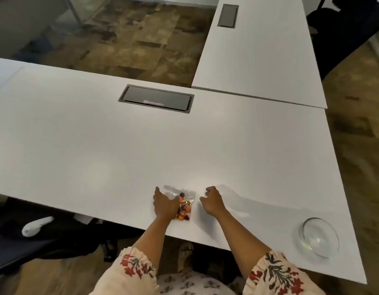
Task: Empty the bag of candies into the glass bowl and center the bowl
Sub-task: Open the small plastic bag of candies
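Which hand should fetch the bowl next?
Right. The right hand is free and on the glass bowl's side of the table; the left hand rests on the candy bag.

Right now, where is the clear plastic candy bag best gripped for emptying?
Likely by the clear plastic candy bag's filled near end, from above: the wrapped candies bunch there, while the flat, empty far end points away and could serve as the spout.

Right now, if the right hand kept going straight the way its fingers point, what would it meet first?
The right hand points away from the person, beside the bag of candies but apart from it. Ahead lies only bare white table; the way looks free up to the seam with the next table, as far as this view shows.
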The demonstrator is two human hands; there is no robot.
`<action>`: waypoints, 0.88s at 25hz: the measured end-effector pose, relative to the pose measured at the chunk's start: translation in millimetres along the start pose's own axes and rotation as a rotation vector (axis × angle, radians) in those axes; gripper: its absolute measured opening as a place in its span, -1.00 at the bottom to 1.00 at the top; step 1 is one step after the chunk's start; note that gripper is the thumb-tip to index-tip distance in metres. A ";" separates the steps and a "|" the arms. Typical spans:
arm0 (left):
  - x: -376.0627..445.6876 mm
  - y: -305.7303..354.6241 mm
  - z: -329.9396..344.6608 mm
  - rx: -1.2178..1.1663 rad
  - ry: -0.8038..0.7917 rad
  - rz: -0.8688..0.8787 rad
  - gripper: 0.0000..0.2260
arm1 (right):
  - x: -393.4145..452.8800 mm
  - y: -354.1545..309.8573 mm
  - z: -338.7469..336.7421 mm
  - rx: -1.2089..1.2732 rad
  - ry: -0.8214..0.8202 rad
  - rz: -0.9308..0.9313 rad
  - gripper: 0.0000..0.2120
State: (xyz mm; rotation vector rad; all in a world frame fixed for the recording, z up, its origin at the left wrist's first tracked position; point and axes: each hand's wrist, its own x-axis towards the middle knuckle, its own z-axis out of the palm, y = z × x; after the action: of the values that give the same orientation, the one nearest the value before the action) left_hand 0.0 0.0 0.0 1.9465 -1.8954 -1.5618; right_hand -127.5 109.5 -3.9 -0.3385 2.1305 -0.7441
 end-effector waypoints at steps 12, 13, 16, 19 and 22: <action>15.9 -7.2 15.4 -0.261 -0.109 -0.276 -0.44 | -0.1 2.4 22.9 0.080 -0.171 0.179 -0.42; 15.1 -7.1 17.6 -0.251 -0.107 -0.274 -0.45 | -0.3 2.3 23.6 0.101 -0.166 0.184 -0.42; 9.7 -8.6 24.8 -0.042 -0.058 -0.203 -0.55 | -2.6 3.3 22.5 0.123 -0.151 0.181 -0.41; 2.0 -9.0 30.8 0.217 0.037 -0.043 -0.70 | -6.0 8.8 19.3 0.115 -0.146 0.165 -0.40; -4.5 -5.3 36.9 0.194 0.030 0.107 -0.78 | -13.5 11.8 12.1 0.034 -0.120 0.102 -0.41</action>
State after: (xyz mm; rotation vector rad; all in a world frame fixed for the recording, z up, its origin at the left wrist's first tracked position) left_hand -18.1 26.9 -19.0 1.8865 -2.1724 -1.3602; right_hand -109.4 120.5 -8.5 -0.2482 2.0047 -0.6831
